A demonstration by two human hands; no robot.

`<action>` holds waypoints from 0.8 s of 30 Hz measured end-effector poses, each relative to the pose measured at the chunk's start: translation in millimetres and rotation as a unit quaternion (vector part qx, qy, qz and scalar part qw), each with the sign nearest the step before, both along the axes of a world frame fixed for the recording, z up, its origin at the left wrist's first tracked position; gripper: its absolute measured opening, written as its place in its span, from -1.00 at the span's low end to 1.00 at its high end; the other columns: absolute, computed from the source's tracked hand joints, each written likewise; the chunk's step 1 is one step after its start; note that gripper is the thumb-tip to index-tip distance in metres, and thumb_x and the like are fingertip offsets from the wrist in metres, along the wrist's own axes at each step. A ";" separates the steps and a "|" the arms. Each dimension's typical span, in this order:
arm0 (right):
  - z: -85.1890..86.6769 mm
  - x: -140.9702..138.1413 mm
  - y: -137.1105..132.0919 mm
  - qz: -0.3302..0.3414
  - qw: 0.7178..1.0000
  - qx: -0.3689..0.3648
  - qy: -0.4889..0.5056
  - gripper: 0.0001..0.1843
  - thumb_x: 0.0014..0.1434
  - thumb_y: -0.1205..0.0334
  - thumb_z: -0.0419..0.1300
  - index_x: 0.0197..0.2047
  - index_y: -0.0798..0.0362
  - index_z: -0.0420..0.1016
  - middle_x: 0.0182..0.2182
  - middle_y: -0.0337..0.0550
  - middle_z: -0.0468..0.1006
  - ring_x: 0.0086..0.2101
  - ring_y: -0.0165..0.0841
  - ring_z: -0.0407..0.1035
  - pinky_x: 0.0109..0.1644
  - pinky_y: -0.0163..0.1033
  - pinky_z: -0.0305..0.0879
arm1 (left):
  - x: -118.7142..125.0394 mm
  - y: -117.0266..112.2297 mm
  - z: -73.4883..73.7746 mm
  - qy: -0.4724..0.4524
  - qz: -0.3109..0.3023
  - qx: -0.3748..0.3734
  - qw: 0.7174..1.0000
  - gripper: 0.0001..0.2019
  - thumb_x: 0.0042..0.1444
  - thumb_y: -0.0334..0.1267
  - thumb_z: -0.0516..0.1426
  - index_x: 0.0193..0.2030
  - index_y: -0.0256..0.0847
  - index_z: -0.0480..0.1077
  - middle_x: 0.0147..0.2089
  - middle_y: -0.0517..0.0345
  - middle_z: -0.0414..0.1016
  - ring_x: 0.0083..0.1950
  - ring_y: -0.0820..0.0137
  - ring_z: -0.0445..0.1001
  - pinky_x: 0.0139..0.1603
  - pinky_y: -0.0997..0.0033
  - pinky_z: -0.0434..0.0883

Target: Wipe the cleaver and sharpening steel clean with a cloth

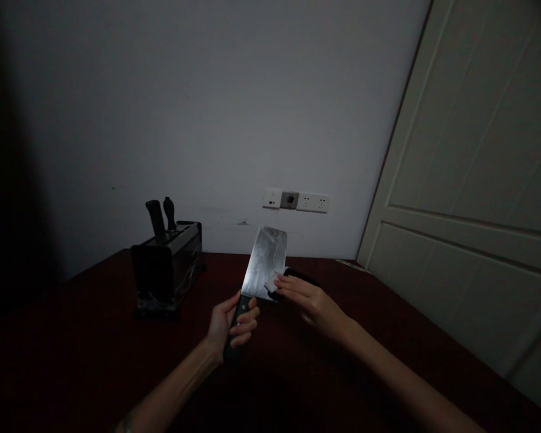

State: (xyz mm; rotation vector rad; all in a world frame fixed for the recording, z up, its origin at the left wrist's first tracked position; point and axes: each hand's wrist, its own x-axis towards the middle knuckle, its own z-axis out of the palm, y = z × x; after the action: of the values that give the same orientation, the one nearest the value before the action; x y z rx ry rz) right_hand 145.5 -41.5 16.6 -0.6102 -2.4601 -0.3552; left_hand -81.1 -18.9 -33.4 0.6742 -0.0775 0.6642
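My left hand [233, 325] is wrapped round the dark riveted handle of a cleaver [265, 255]. The broad metal blade points up and away, tilted a little to the right, with a bright glint near the handle. With its fingers pressed together, my right hand [313, 304] holds a small white folded piece, like a tissue [271, 281], against the blade's lower right part. A dark object [303, 276] shows just behind the right fingers; its kind is too dim to tell.
At the left on the dark red table [342, 337] stands a black and silver knife block [169, 264] with two dark handles sticking up. Sockets [313, 202] sit on the wall behind. A pale panelled door [469, 180] rises along the right side.
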 end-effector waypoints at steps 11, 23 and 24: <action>33.6 -19.5 -16.5 0.006 0.997 0.068 -0.038 -0.61 0.20 0.49 -0.10 0.08 0.24 0.27 0.03 0.13 0.40 0.12 -0.31 0.17 0.16 -0.05 0.21 | 1.1 -2.8 5.6 -0.004 -0.008 0.029 1.000 -0.75 0.17 -0.15 -0.05 -0.36 -0.33 0.23 -0.62 0.36 0.02 -0.74 0.68 -0.22 -0.85 0.71 0.00; 37.8 -35.8 -0.7 0.039 0.981 0.102 -0.161 -0.65 0.26 0.39 -0.11 0.04 0.31 0.32 0.04 0.11 0.40 0.16 -0.24 0.09 0.17 -0.06 0.19 | 2.5 -3.7 5.5 -0.002 0.002 0.010 1.000 -0.73 0.16 -0.16 -0.04 -0.37 -0.37 0.25 -0.62 0.36 0.03 -0.74 0.69 -0.23 -0.85 0.71 0.03; 37.6 -32.6 -1.6 0.043 0.980 0.101 -0.164 -0.65 0.26 0.39 -0.11 0.05 0.30 0.31 0.05 0.12 0.39 0.17 -0.24 0.06 0.17 -0.05 0.19 | 2.0 -3.9 6.2 -0.005 -0.001 0.010 1.000 -0.74 0.17 -0.17 -0.04 -0.37 -0.37 0.25 -0.62 0.36 0.02 -0.74 0.69 -0.23 -0.85 0.71 0.02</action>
State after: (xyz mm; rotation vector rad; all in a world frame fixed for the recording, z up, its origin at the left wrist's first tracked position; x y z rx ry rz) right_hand 112.9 -43.0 54.1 -0.3823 -2.7041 -0.7101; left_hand -79.0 -22.8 -27.2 0.6898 -0.0928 0.6662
